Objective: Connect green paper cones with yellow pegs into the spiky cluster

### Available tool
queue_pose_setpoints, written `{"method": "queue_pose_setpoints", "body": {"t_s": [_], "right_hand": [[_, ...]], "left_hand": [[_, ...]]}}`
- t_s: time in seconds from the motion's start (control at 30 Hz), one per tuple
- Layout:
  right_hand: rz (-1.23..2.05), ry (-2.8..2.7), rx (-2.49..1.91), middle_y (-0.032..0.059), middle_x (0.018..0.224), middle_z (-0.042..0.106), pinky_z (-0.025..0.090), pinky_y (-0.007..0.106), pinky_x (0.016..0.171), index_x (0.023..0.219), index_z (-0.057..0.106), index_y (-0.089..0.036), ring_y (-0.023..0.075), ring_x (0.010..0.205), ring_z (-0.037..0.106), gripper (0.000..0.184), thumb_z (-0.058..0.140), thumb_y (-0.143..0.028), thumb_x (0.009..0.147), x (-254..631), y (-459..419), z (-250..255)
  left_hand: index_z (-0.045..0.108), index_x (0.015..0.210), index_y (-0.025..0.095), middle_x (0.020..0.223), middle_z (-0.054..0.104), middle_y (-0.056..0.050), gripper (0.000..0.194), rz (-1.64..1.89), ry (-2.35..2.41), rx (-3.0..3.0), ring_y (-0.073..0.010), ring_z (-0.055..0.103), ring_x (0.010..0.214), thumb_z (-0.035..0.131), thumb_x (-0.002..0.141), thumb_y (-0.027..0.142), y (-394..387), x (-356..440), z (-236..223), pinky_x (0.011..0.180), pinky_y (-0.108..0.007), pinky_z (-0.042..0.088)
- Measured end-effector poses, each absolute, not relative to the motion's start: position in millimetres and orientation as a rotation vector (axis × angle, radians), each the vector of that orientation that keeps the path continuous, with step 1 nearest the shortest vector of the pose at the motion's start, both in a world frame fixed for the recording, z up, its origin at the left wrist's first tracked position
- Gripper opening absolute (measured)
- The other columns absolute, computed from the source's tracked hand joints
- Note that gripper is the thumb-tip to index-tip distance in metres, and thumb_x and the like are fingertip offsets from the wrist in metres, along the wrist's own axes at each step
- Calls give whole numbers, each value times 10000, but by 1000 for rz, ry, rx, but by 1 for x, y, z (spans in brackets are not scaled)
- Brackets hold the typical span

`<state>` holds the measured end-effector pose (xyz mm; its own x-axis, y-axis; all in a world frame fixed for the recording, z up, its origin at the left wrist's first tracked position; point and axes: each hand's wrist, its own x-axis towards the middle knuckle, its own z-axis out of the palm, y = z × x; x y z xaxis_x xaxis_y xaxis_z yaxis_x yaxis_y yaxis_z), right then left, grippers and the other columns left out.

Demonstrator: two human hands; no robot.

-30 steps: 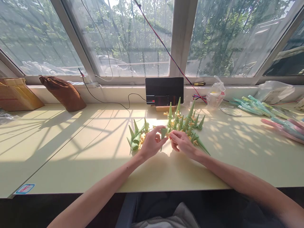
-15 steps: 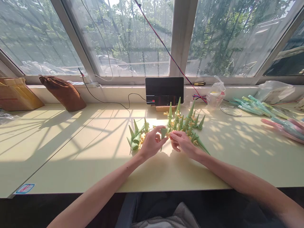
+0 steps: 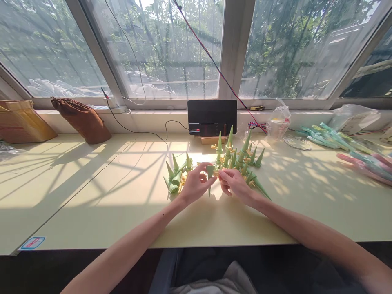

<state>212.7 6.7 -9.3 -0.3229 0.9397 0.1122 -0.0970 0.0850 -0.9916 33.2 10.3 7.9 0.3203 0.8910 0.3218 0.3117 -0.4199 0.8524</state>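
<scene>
My left hand (image 3: 196, 184) pinches a green cone (image 3: 210, 171) between thumb and forefinger, its narrow tip pointing down over the table. Right beside it, my right hand (image 3: 234, 183) is closed, thumb against forefinger, on a small yellow piece (image 3: 216, 173) at the cone's side; the fingers hide most of this piece. Behind my right hand stands a cluster of upright green cones (image 3: 241, 155) with yellow bits among them. A smaller group of green cones (image 3: 174, 179) lies to the left of my left hand.
A black tablet (image 3: 211, 110) leans at the window sill behind the cones. To the left are a brown drawstring bag (image 3: 81, 120) and a cardboard box (image 3: 24, 122). A plastic-wrapped cup (image 3: 278, 122) and bagged teal and pink items (image 3: 330, 136) lie right. A dark cable (image 3: 134, 130) crosses the back.
The green cone in my left hand has turned slightly, its tip now hanging straighter down. My right fingertips have shifted only a little; the other cones have stayed put.
</scene>
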Motion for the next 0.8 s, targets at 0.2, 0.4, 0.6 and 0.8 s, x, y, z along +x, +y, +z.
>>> {"method": "queue_pose_setpoints", "body": {"t_s": [0.2, 0.4, 0.6, 0.8], "right_hand": [[1197, -1463, -1008, -98, 427, 271, 273, 240, 378, 680, 484, -210, 96, 325, 368, 485, 416, -610, 947, 211, 6, -13], [530, -1823, -1060, -38, 541, 431, 305, 266, 501, 706, 508, -205, 114, 482, 385, 333, 457, -397, 974, 211, -3, -13], [457, -2103, -883, 5, 773, 629, 396, 262, 548, 1058, 553, -223, 130, 560, 541, 151, 502, -218, 916, 212, -6, -16], [151, -2319, -798, 36, 884, 664, 343, 251, 538, 1104, 598, -243, 135, 618, 545, 221, 511, -195, 907, 215, -4, -18]], "left_hand": [[558, 1134, 218, 864, 611, -11, 418, 1024, 1046, 1654, -70, 547, 496, 711, 791, 400, 12, 33, 11, 390, -174, 402], [578, 1026, 186, 833, 621, -8, 376, 1061, 1009, 1505, -49, 481, 465, 761, 744, 357, 13, 33, 11, 410, -191, 392], [555, 945, 173, 592, 549, 56, 384, 1068, 1040, 1348, -62, 438, 404, 788, 710, 367, 20, 32, 3, 412, -210, 376], [505, 844, 185, 443, 509, 77, 380, 1034, 1093, 1373, -78, 433, 353, 725, 771, 486, 17, 34, 5, 412, -208, 360]]}}
